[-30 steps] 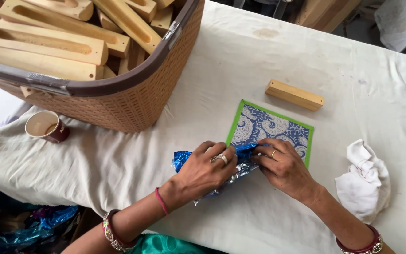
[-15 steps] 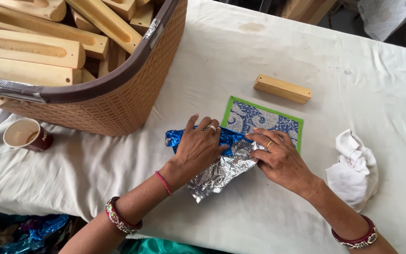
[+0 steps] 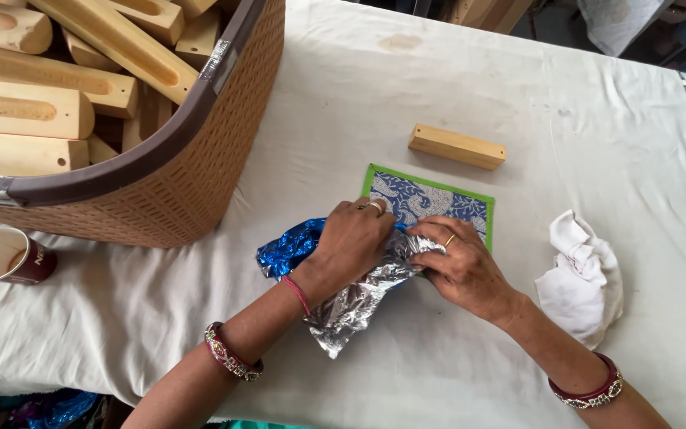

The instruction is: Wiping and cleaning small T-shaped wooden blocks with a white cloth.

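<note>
My left hand (image 3: pixel 355 242) and my right hand (image 3: pixel 458 266) both press and pinch a crinkled foil sheet (image 3: pixel 351 306), silver on one side and shiny blue on the other, at the middle of the cloth-covered table. The blue part (image 3: pixel 283 250) bunches out to the left of my left hand. Just behind the hands lies a flat card with a green border and a blue-and-white pattern (image 3: pixel 438 199); the foil overlaps its near edge. A plain wooden block (image 3: pixel 456 146) lies a little beyond the card.
A large brown woven basket (image 3: pixel 176 175) full of several grooved wooden pieces fills the upper left. A paper cup with a brown drink (image 3: pixel 5 256) stands at the left edge. A crumpled white cloth (image 3: pixel 581 274) lies to the right. White sheet (image 3: pixel 438 71) covers the table.
The view has shifted, so everything sits further right in the picture. More silver foil shows below my hands than a second ago. Both hands stay on the foil.
</note>
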